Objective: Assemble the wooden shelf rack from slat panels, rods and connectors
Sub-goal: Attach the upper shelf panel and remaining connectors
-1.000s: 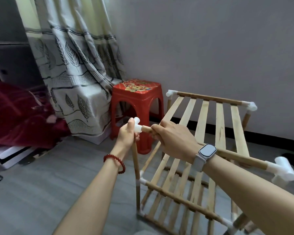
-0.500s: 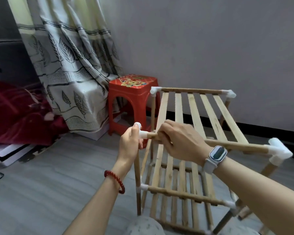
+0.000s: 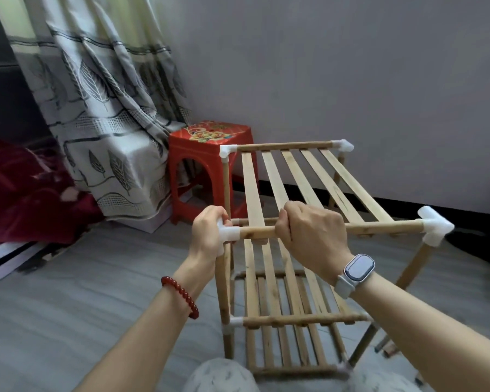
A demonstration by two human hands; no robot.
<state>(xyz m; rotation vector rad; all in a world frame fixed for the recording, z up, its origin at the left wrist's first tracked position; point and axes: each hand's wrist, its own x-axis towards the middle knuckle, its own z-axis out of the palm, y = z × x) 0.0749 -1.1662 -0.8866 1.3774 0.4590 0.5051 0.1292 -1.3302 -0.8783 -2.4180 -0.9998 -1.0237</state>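
Wooden shelf rack [image 3: 292, 250], upright on the floor beside a red stool [image 3: 207, 171]: light, stiff, likely wobbly at push-fit joints (best held by rods, not slats). Left hand [image 3: 210, 236] curls around the near-left white connector [image 3: 228, 233]; right hand [image 3: 311, 236], palm down, fingers wrapped over the front top rod [image 3: 379, 228].

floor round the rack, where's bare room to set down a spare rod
Bare grey floor lies left of the rack, bordered by the curtain and red stool behind. It is crowded at the near top rail, where the left hand grips the corner connector and the right hand the rod.
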